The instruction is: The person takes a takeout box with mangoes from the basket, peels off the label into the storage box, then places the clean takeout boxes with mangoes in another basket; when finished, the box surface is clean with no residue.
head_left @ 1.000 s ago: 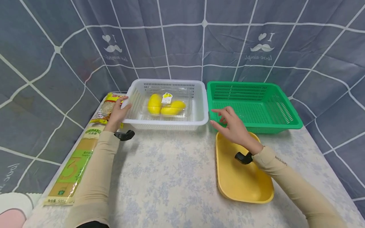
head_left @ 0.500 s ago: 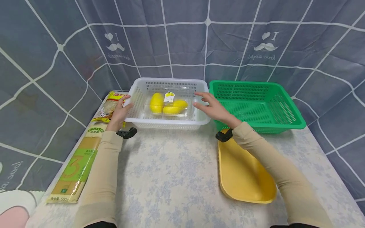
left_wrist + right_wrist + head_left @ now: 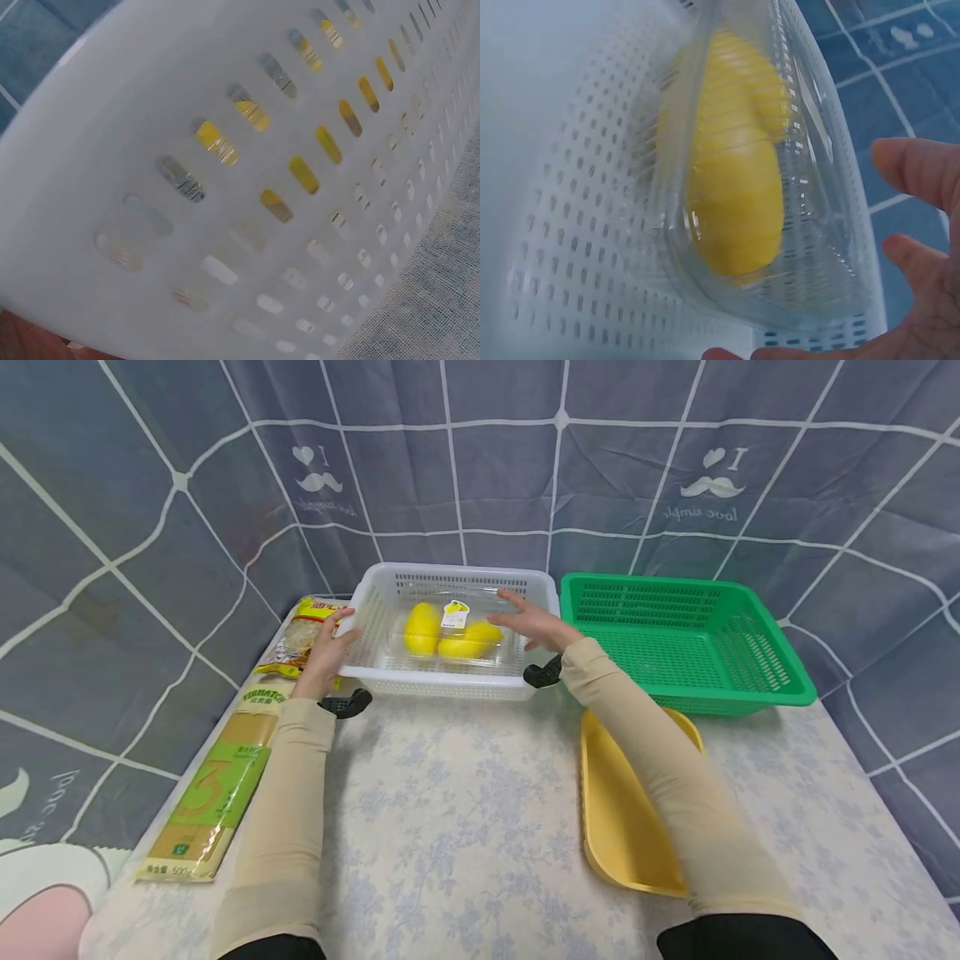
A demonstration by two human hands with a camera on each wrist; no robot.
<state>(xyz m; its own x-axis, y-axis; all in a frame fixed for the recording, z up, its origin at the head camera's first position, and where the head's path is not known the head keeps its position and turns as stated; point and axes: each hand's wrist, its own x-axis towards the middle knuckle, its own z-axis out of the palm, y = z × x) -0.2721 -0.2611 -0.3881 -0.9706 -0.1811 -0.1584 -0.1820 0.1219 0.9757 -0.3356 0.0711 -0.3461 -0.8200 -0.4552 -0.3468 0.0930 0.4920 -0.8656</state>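
Observation:
In the head view, a white perforated basket (image 3: 450, 687) holds a clear plastic box (image 3: 508, 653) with yellow fruits (image 3: 422, 628) inside and a small label on its lid. My left hand (image 3: 324, 656) grips the basket's left rim, its thumb over the inner side. Only a sliver of that hand (image 3: 37, 341) shows at the corner of the left wrist view, beside the basket wall. Over the right end of the box, my right hand (image 3: 534, 622) spreads its fingers and thumb. The right wrist view shows those fingers (image 3: 919, 172) apart, around the box end without gripping it.
A green perforated basket (image 3: 693, 695) stands right of the white one. In front of it lies a yellow tray (image 3: 626, 827), partly under my right sleeve. A noodle packet (image 3: 217, 785) and a yellow-red food bag (image 3: 303, 635) lie along the left side. A grey curtain (image 3: 502, 477) hangs behind.
My right hand has moved left from above the yellow tray and green basket's edge to over the clear box. The left hand stays at the white basket's rim; the view has shifted slightly.

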